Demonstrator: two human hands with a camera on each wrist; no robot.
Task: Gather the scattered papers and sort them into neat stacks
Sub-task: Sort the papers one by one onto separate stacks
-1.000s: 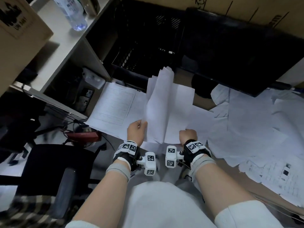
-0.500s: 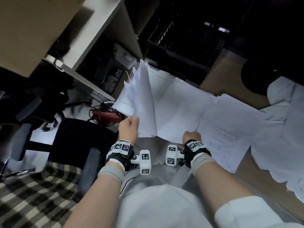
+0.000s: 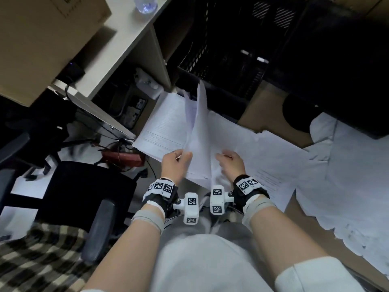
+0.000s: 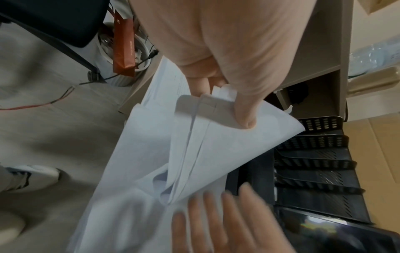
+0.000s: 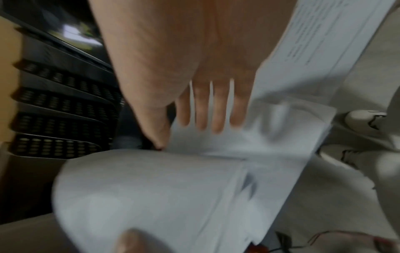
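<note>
My left hand (image 3: 182, 154) pinches the near corner of a bundle of white sheets (image 3: 196, 131) between thumb (image 4: 244, 113) and fingers, so the bundle stands up off the desk. In the left wrist view the bundle (image 4: 207, 147) fans out below the thumb. Just right of it, my right hand (image 3: 223, 155) has its fingers (image 5: 205, 109) straight and spread, touching the loose sheets (image 3: 242, 142) that lie flat there. A printed sheet (image 3: 166, 125) lies flat to the bundle's left. More scattered papers (image 3: 349, 178) cover the desk to the right.
Stacked black mesh letter trays (image 3: 219, 51) stand behind the papers, with a dark bulky object (image 3: 341, 66) to their right. A cardboard box (image 3: 42, 39) and a water bottle (image 3: 145, 3) sit on the shelf at the left. Below are a black office chair (image 3: 84, 186), a red item (image 3: 124, 158) and cables.
My right hand has let go of the paper edge it gripped, opened its fingers and moved up beside the bundle. The left hand still holds the bundle upright. The head view has swung.
</note>
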